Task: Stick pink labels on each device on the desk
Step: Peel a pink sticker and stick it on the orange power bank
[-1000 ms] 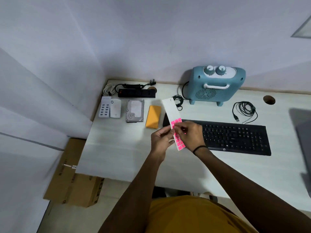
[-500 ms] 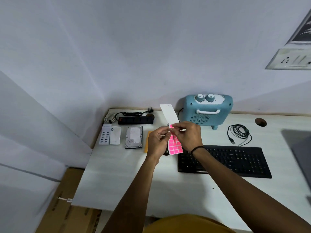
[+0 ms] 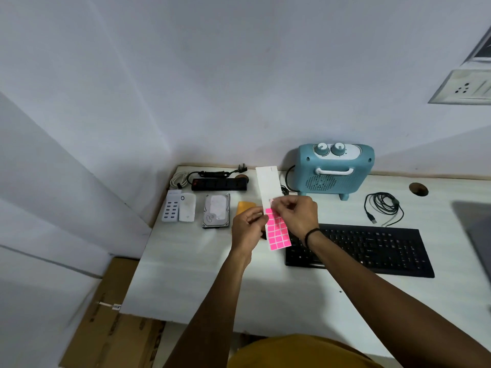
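Head view: the right hand [image 3: 295, 216] pinches at the top row of pink labels on the label sheet [image 3: 273, 208], thumb and forefinger closed on what appears to be one label being peeled. The left hand [image 3: 248, 225] grips the sheet's left edge and holds it upright above the desk [image 3: 186, 274], between the orange device [image 3: 244, 207] and the keyboard [image 3: 372, 248].

Risks, as judged: the sheet is held by one edge only, so a pull could bend it or tear the label; a label lifted at a corner may curl and stick to the fingertips or to itself. No pink label is visible on any device, so most of the task seems to lie ahead.

Outward stand the hard drive [image 3: 216, 211], two white units [image 3: 179, 211], the power strip [image 3: 219, 184], the blue heater [image 3: 334, 168] and a coiled cable [image 3: 384, 207].

Not determinable: whether a label is already free, as fingers cover it. The orange device is mostly hidden behind the left hand; a grey object [image 3: 475, 229] is cut off at the right edge.
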### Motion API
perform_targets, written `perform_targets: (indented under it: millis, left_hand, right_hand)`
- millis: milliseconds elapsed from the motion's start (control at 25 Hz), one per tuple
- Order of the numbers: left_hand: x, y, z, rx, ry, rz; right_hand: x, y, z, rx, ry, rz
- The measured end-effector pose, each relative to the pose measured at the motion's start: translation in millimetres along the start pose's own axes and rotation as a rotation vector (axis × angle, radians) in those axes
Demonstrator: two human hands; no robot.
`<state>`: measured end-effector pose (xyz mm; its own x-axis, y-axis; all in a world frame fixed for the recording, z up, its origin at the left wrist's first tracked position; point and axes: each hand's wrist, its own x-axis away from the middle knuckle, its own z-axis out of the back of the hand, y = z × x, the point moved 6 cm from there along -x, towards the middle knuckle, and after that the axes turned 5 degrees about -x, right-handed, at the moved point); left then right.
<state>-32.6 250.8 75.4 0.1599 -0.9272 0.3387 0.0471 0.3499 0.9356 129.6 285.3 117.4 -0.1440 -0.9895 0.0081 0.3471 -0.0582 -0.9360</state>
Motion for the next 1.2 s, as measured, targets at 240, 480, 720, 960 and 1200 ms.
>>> perform_targets:
  millis: [240,480,720,960,1200]
  left_hand:
    - [22.5,-108.1,26.8,0.051,0.104,0.507]
    - [51.2,-175.9,41.9,-0.002,0.096,0.694]
    - [60.1,-186.6,59.8,0.057,0.082,0.870]
    - [-5.6,-133.5,93.6,-0.506,0.150,0.522]
    - [-97.9,-75.0,77.2,-0.868,0.064,0.276]
  right_hand:
    - [36.7,90.1,-28.2,-0.472,-0.087,-0.600]
    - [79.9,125.0,-30.7,-0.522,-0.073,-0.765]
    - [90.2,130.9,-43.6,-0.540,-0.021,-0.808]
    - [79.3,123.1,-75.4,-0.509,-0.028,-0.814]
    - [45.6,118.3,-67.6,-0.362,0.019,-0.762]
